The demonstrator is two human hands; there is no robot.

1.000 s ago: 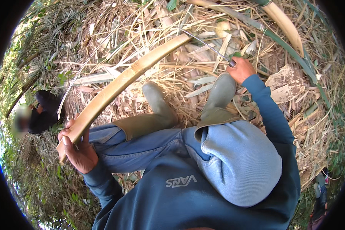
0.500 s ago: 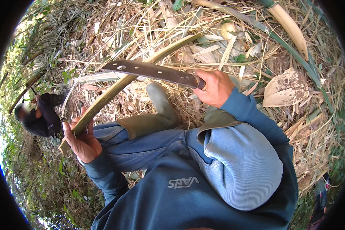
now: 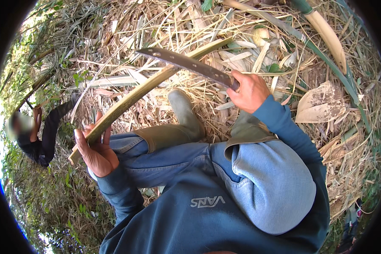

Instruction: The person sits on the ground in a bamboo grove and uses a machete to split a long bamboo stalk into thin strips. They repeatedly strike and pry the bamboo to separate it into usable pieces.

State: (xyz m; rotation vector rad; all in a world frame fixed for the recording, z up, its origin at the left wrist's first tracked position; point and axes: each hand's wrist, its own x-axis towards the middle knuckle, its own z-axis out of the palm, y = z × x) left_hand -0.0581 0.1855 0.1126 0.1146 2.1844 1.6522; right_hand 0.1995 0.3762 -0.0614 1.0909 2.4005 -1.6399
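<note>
My left hand is closed around the near end of a long split bamboo strip, thumb on one side and fingers on the other. The strip slants up and away to the right, its far end close to the littered ground. In my right hand is a machete, gripped by the handle, which the fingers mostly hide. Its dark blade has several holes and points left. The blade crosses over the strip's far half; whether it touches the strip I cannot tell.
My rubber boots rest on dry bamboo leaves and shavings. Cut bamboo poles lie at the far right, near a broad dry sheath. A person in dark clothes is at the left, among undergrowth.
The machete has moved right and farther along the strip, its blade now slanting more steeply. My left hand keeps its hold. The other person has shifted posture.
</note>
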